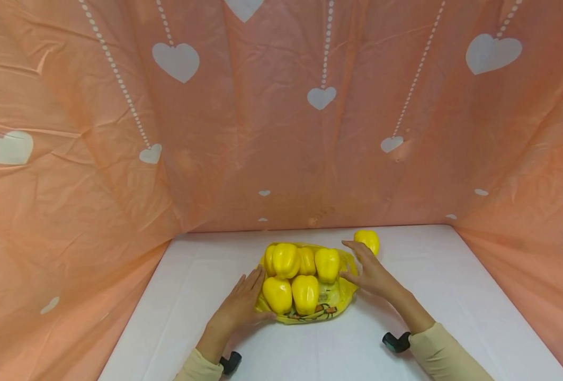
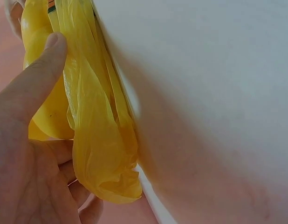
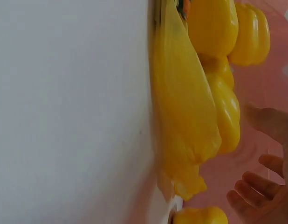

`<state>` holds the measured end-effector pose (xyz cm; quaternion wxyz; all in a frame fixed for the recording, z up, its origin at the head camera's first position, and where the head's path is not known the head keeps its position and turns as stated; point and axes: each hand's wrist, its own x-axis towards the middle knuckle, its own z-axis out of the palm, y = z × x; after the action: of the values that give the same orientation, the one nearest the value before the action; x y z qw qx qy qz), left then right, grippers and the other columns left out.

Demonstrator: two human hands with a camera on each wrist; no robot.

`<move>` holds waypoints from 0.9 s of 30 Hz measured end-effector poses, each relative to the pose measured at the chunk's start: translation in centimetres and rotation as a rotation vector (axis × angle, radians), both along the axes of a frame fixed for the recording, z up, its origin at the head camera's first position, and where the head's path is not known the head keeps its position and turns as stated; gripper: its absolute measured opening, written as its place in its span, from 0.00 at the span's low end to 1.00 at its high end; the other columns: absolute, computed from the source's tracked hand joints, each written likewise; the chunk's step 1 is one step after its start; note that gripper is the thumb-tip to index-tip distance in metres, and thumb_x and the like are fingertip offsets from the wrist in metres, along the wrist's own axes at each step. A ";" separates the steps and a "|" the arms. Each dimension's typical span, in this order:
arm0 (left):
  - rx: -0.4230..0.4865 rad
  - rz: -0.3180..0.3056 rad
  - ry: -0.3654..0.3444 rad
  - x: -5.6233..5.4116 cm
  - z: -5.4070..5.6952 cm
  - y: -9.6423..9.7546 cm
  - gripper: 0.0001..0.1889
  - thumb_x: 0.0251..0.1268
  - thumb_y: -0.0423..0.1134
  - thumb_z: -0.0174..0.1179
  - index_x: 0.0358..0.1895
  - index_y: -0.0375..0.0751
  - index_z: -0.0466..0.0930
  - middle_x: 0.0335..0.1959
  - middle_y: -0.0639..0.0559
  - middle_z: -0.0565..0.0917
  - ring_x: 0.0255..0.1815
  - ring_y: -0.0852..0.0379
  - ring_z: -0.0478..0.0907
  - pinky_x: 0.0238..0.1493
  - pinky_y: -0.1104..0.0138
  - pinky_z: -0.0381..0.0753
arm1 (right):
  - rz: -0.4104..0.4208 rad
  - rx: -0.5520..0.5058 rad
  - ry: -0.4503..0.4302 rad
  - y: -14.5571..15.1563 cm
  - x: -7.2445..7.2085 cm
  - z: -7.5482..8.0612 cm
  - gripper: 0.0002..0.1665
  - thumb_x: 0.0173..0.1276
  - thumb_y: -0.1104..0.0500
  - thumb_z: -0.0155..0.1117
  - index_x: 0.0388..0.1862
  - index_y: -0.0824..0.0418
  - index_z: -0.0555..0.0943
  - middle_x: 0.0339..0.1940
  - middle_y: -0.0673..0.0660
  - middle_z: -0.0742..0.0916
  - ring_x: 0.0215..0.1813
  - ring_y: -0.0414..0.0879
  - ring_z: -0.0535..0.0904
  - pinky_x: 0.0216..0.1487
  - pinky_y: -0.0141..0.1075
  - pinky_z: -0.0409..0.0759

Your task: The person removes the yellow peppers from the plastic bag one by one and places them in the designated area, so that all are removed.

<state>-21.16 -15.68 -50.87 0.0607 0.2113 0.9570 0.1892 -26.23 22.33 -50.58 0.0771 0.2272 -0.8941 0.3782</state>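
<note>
Your right hand [image 1: 373,272], spread and holding nothing, lies nearer the lone pepper [image 1: 368,241], just beyond it at far right, while your left hand [image 1: 239,307], fingers straight, touches the left side of the bag [image 1: 344,299]

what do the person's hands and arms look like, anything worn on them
The left hand and right hand are bare, without gloves. The left sleeve and right sleeve are plain pale beige. By each wrist is a small black device, the left one and the right one; no cables show.
</note>
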 end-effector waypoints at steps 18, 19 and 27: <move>0.003 -0.002 0.009 0.2 0.1 0.0 0.61 0.62 0.60 0.77 0.85 0.26 0.52 0.88 0.34 0.53 0.89 0.40 0.51 0.89 0.47 0.46 | 0.009 0.008 -0.035 -2.0 0.3 -0.5 0.50 0.67 0.57 0.81 0.80 0.69 0.66 0.79 0.73 0.71 0.83 0.79 0.55 0.79 0.74 0.59; 0.003 -0.003 0.009 0.2 0.1 0.0 0.61 0.62 0.60 0.77 0.85 0.26 0.52 0.88 0.34 0.53 0.89 0.40 0.51 0.89 0.47 0.46 | 0.003 0.010 -0.044 -2.0 0.3 -0.5 0.50 0.67 0.57 0.81 0.81 0.68 0.66 0.79 0.74 0.71 0.83 0.79 0.55 0.79 0.74 0.59; 0.004 0.001 -0.002 0.2 0.2 0.0 0.61 0.62 0.59 0.77 0.85 0.27 0.52 0.88 0.35 0.52 0.89 0.40 0.50 0.90 0.47 0.46 | -0.009 0.044 -0.090 -2.3 -0.1 -0.8 0.54 0.66 0.52 0.82 0.82 0.68 0.64 0.81 0.74 0.69 0.84 0.79 0.52 0.80 0.73 0.59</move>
<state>-20.96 -15.67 -50.64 0.0613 0.2106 0.9567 0.1912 -26.29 20.05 -51.36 0.0335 0.2077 -0.9058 0.3678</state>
